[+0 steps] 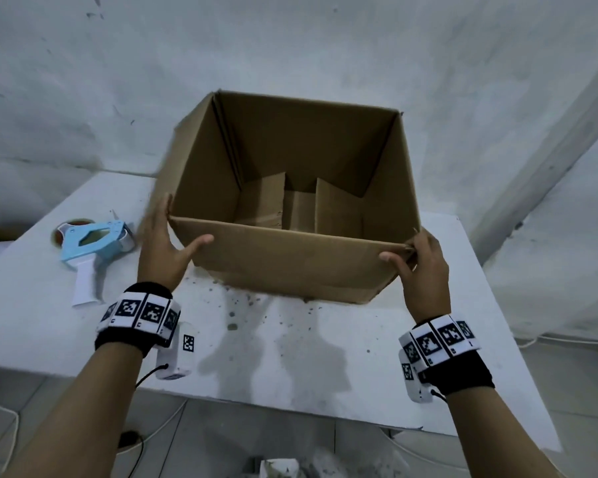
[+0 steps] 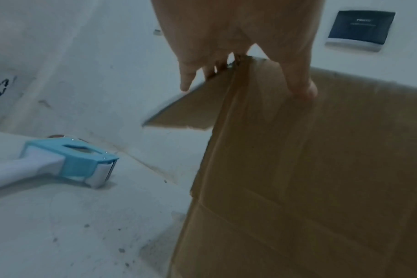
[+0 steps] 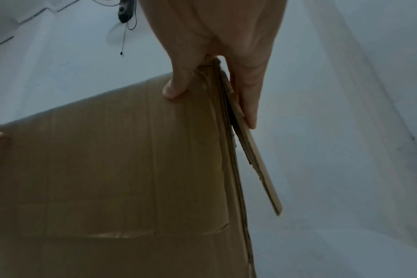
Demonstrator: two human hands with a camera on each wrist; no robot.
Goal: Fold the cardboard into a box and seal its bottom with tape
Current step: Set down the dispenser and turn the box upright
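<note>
White walls stand behind a white table with dark specks on it. We hold a brown box on the table with both hands. The box stands with its open side up, and it tips a little away from us. Down inside we see the bottom flaps folded in, with a gap between them.

Our left hand is at the near left corner of the box. The thumb lies flat on the front wall and the fingers go along the left side. In the left wrist view a side flap sticks out under those fingers. The hand is spread wide, with the corner between thumb and fingers.

Our right hand is at the near right corner. The thumb presses on the front wall. The fingers lie straight along a flap on the right side. This hand is spread too, with the corner between thumb and fingers.

On the table, left of the box and apart from it, lies a blue and white tape gun. It is on its side with its white handle toward us. Both wrists wear black bands with black and white square marks.
</note>
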